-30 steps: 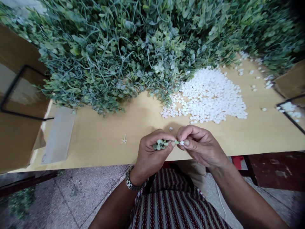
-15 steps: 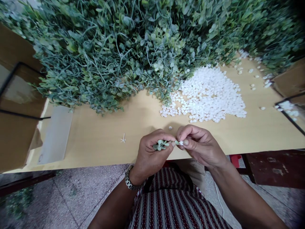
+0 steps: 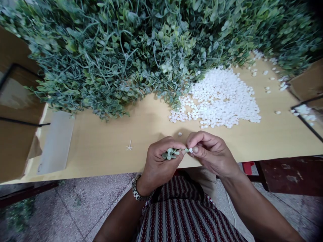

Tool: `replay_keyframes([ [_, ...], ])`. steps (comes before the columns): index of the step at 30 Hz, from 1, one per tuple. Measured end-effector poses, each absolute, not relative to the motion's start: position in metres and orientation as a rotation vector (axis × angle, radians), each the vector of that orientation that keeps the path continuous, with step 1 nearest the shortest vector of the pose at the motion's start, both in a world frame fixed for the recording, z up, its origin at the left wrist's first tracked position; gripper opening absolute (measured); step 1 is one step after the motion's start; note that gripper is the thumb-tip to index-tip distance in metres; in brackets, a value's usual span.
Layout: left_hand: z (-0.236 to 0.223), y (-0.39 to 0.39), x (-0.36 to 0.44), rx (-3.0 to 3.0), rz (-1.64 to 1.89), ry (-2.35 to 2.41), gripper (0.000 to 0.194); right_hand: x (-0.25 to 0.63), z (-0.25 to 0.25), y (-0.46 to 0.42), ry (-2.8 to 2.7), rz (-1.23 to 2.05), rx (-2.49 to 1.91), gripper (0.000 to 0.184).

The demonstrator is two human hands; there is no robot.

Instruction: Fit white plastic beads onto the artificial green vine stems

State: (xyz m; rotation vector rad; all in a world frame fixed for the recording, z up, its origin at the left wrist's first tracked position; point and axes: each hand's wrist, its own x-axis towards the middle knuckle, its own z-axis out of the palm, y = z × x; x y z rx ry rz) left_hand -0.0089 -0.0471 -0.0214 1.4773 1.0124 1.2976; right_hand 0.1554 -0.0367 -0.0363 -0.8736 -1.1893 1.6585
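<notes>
Over the table's front edge, my left hand [image 3: 161,163] is closed on a small green leafy sprig [image 3: 170,153], its leaves showing between thumb and fingers. The sprig's tip reaches toward my right hand [image 3: 212,153], whose thumb and fingers pinch a small white flower-like piece [image 3: 190,150] at that tip. Whether the piece is fixed on the stem I cannot tell. One loose white piece [image 3: 180,134] lies on the table just beyond my hands. Farther back is a large heap of the same white pieces [image 3: 222,97].
Piled leafy greenery [image 3: 113,57] covers the back of the table [image 3: 101,144]. A white star-shaped bit [image 3: 129,146] lies left of my hands. At the left are a translucent strip [image 3: 57,143] and a cardboard box [image 3: 17,144]; another box [image 3: 309,82] stands at the right.
My hands keep nearly the same pose, with the white piece still pinched at the sprig's tip. The view has shifted very slightly.
</notes>
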Motion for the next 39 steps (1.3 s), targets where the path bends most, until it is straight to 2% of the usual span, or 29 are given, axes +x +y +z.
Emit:
replay_keyframes([
  [7,-0.022,-0.049,-0.007,1.468,1.316,1.059,0.01,0.147,-0.028,-0.043,-1.315,1.388,-0.957,0.003],
  [11,-0.022,-0.049,-0.006,1.454,1.311,1.092,0.009,0.145,-0.024,-0.044,-1.375,1.341,-0.964,0.005],
  [28,-0.026,-0.05,-0.01,1.501,1.356,1.022,0.002,0.155,-0.027,-0.032,-1.238,1.698,-0.928,0.011],
  [39,-0.029,-0.052,-0.012,1.634,1.399,0.974,0.021,0.156,-0.019,-0.025,-1.295,1.773,-0.955,0.012],
])
